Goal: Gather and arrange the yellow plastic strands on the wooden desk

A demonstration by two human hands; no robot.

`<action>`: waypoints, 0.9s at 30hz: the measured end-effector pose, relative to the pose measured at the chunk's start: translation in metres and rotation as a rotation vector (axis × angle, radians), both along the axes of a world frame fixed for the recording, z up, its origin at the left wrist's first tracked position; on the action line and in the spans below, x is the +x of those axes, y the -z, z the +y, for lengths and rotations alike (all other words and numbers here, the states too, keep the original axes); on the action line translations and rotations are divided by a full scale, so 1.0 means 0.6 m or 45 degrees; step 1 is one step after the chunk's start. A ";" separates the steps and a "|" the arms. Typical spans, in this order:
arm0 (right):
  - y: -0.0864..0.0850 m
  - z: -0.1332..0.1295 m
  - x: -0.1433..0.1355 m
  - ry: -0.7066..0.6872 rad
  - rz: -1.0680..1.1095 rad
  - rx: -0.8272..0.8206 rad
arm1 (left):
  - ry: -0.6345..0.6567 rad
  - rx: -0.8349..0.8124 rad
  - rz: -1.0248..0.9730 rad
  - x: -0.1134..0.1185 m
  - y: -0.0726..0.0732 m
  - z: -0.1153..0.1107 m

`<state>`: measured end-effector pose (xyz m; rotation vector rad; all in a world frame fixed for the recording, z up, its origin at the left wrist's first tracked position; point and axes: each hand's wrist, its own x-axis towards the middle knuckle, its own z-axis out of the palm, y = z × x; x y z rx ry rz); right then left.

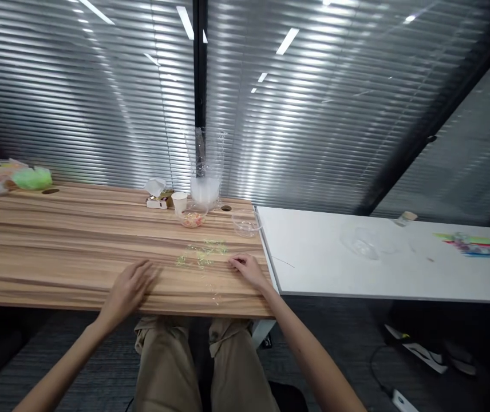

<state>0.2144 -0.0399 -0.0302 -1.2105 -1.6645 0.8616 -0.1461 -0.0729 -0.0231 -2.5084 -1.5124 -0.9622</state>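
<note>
Small yellow-green and clear bits lie scattered on the wood-grain table between my two hands. My left hand is to the left of them, low over the table's front part, with its fingers stretched out and slightly blurred. At the right edge of the bits, my right hand has thumb and fingertips pinched together; whatever is between them is too small to make out. Beyond it stands a clear round bowl. Farther back, another clear bowl contains orange-red bits.
Behind the bowls are a paper cup, a tissue box and a tall clear plastic bag. Green plastic bags lie far left. A white table adjoins on the right, carrying a clear plastic container and colourful packets.
</note>
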 end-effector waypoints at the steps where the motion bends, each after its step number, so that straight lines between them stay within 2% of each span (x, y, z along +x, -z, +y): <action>1: 0.002 0.002 0.001 0.002 0.016 -0.010 | -0.106 0.027 0.015 -0.016 0.005 -0.005; 4: 0.008 0.006 0.004 0.030 0.034 -0.019 | -0.195 0.014 0.154 -0.035 0.016 -0.014; 9: 0.010 0.013 -0.001 0.067 0.066 -0.040 | -0.114 -0.015 0.307 -0.025 0.014 -0.011; 16: 0.012 0.023 -0.005 0.109 0.138 -0.075 | -0.071 0.033 0.322 -0.025 0.012 -0.006; 21: 0.008 0.017 -0.008 0.132 0.096 -0.022 | -0.084 0.024 0.263 -0.032 0.022 0.001; 27: -0.001 0.016 -0.007 0.331 -0.041 0.133 | -0.007 0.044 0.181 -0.055 0.044 0.020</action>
